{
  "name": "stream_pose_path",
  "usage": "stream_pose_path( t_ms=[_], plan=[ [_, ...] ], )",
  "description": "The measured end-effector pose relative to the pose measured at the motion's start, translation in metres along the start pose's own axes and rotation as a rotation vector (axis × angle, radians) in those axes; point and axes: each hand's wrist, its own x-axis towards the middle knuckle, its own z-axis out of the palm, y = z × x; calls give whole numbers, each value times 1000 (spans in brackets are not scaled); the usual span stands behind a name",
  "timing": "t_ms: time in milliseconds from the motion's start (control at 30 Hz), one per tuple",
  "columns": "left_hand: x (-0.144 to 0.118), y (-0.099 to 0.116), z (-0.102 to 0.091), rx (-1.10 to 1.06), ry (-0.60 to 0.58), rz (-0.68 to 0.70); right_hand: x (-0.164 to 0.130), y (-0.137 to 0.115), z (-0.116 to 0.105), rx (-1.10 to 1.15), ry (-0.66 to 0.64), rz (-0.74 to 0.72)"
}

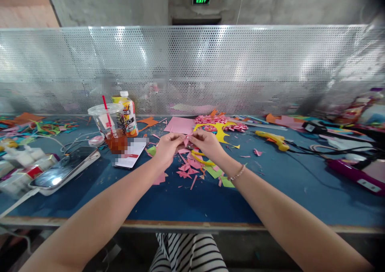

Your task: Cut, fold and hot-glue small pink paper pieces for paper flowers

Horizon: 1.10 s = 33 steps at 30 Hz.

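Observation:
A small folded piece of pink paper (186, 140) is pinched between my two hands above the middle of the table. My left hand (167, 147) grips its left side, fingers closed. From the other side my right hand (208, 144) holds it with thumb and fingertips. Beneath them lie pink folded paper pieces (187, 170), loose strips and green scraps (227, 181). Yellow scissor handles (202, 158) show partly under my right hand. Just behind my hands rests a flat pink paper sheet (179, 125). The fingers hide part of the paper's shape.
A drink cup with a red straw (108, 123), a bottle (130, 115) and a phone (131, 153) stand or lie left. Another phone (66, 170) is farther left. Cut yellow paper (221, 132) lies behind; a yellow glue gun (273, 140) is right. A perforated metal screen (192, 63) closes the back.

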Motion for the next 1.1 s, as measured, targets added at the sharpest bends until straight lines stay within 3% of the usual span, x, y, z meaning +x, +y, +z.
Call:
stream_pose_path(
  t_ms=[167, 300, 500, 600, 867, 1100],
  plan=[
    [2, -1, -5, 107, -57, 35, -1, 0, 0, -27, -14, 19],
    [6, -2, -11, 256, -109, 48, -1, -1, -2, -180, -45, -28],
    [13, -6, -21, 638, -239, 230, 0, 1, -9, -570, -99, -319],
    [16, -8, -26, 728, -291, 241, 0, 5, -10, -688, -136, -374],
    [19, -6, -26, 576, -312, 64, 0, -1, -7, -645, -143, -189],
    [15, -9, -23, 525, -314, 78, 1, -1, -9, -598, -184, -177]
  ],
)
